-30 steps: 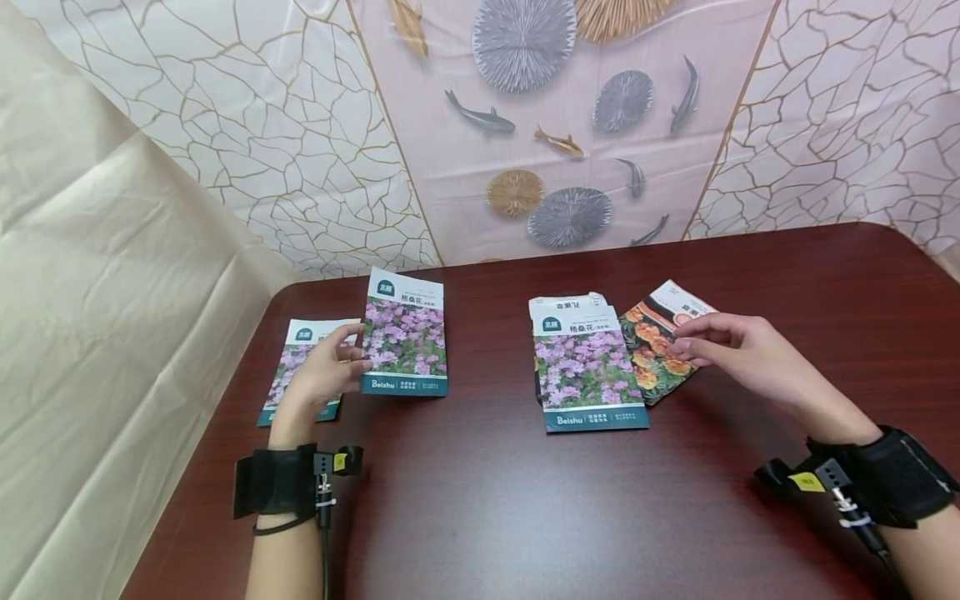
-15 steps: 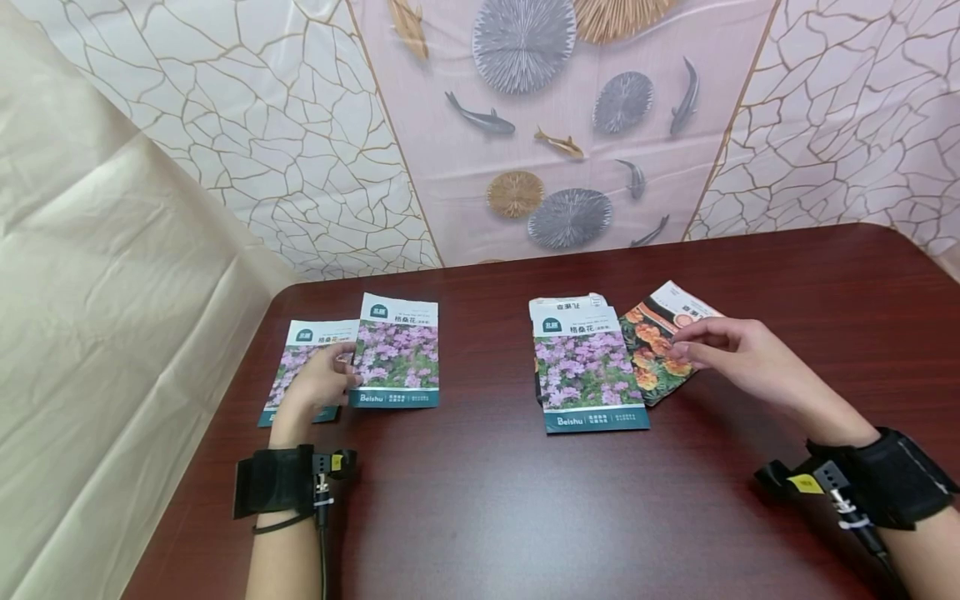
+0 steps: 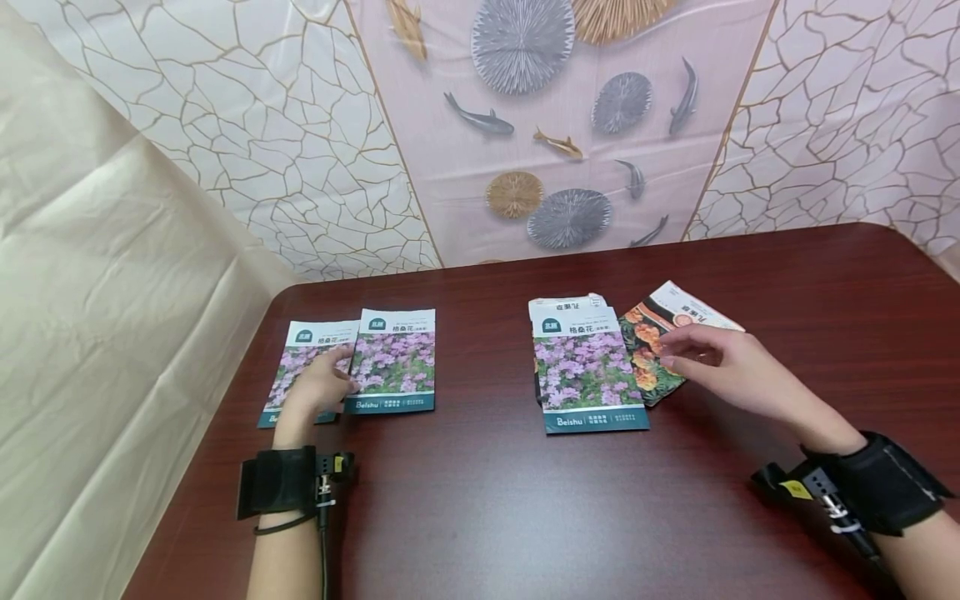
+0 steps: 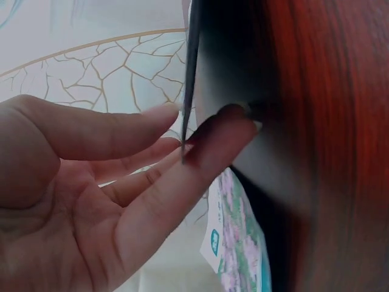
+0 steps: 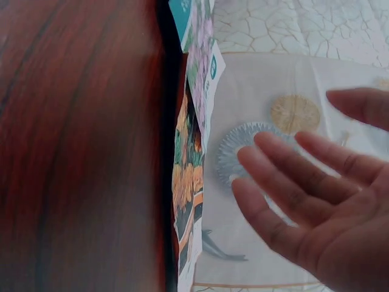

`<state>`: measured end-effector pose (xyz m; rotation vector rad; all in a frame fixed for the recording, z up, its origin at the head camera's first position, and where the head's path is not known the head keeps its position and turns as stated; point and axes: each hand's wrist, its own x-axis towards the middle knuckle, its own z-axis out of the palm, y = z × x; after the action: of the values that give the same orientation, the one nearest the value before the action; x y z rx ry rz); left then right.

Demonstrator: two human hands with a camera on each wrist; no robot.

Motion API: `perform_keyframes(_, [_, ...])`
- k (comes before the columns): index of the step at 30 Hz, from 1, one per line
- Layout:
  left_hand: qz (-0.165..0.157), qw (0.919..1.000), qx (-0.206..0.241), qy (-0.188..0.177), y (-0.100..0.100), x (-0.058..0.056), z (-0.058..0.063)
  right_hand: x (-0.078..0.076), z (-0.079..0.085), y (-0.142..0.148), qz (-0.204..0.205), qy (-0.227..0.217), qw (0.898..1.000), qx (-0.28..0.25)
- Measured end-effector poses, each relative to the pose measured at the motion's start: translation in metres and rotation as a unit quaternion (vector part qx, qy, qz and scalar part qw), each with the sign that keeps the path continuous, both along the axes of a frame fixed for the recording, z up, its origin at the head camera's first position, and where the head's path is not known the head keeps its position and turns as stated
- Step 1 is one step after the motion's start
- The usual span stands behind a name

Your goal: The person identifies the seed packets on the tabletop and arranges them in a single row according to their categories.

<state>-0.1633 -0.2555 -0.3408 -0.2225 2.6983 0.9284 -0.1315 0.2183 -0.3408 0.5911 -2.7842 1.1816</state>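
My left hand [image 3: 318, 387] pinches the left edge of a seed packet [image 3: 393, 367] with purple flowers and a teal bottom band. In the left wrist view that packet [image 4: 191, 67] appears edge-on between thumb and fingers, just off the table. Partly behind the hand, a similar purple-flower packet [image 3: 294, 358] lies at the left. My right hand [image 3: 738, 371] hovers with loose fingers over an orange-flower seed packet [image 3: 648, 354]; the right wrist view shows nothing held, with the orange packet [image 5: 185, 182] apart from the fingers.
Another purple-flower packet [image 3: 585, 367] overlaps the orange one, with a further packet's white end [image 3: 562, 303] showing behind it. All lie on a dark red-brown table [image 3: 487, 500]. Patterned cloth [image 3: 300, 167] hangs behind; pale cloth [image 3: 112, 333] borders the left side.
My left hand has lowered the purple-flower packet toward the table and slightly left, beside the other one. My right hand has shifted slightly left, fingers still loose.
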Motion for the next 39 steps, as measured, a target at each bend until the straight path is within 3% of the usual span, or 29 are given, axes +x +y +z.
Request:
perform_keyframes(11, [0.024,0.9997,-0.002,0.005,0.005,0.005,0.005,0.015,-0.005,-0.023,0.096,0.102,0.989,0.056])
perform_keyframes(16, [0.008,0.9973,-0.062,0.039,0.010,0.004,0.004,0.020,-0.006,-0.028,0.110,0.119,0.985,0.065])
perform_keyframes(20, [-0.043,0.9928,-0.096,0.058,0.018,0.003,0.005,0.023,-0.007,-0.033,0.121,0.134,0.981,0.074])
perform_keyframes(23, [-0.113,0.9870,-0.102,0.051,0.027,0.002,0.004,0.025,-0.008,-0.037,0.133,0.135,0.979,0.078])
perform_keyframes(27, [-0.221,0.9676,-0.113,0.043,0.038,0.001,0.002,0.027,-0.011,-0.041,0.150,0.137,0.976,0.074])
perform_keyframes(29, [-0.256,0.9598,-0.111,0.033,0.042,0.002,0.001,0.027,-0.012,-0.042,0.158,0.142,0.975,0.070])
perform_keyframes(32, [-0.281,0.9537,-0.107,0.011,0.047,0.004,0.001,0.028,-0.012,-0.043,0.172,0.149,0.971,0.068])
perform_keyframes(39, [-0.291,0.9514,-0.100,-0.013,0.048,0.005,0.000,0.031,-0.012,-0.046,0.203,0.146,0.966,0.071])
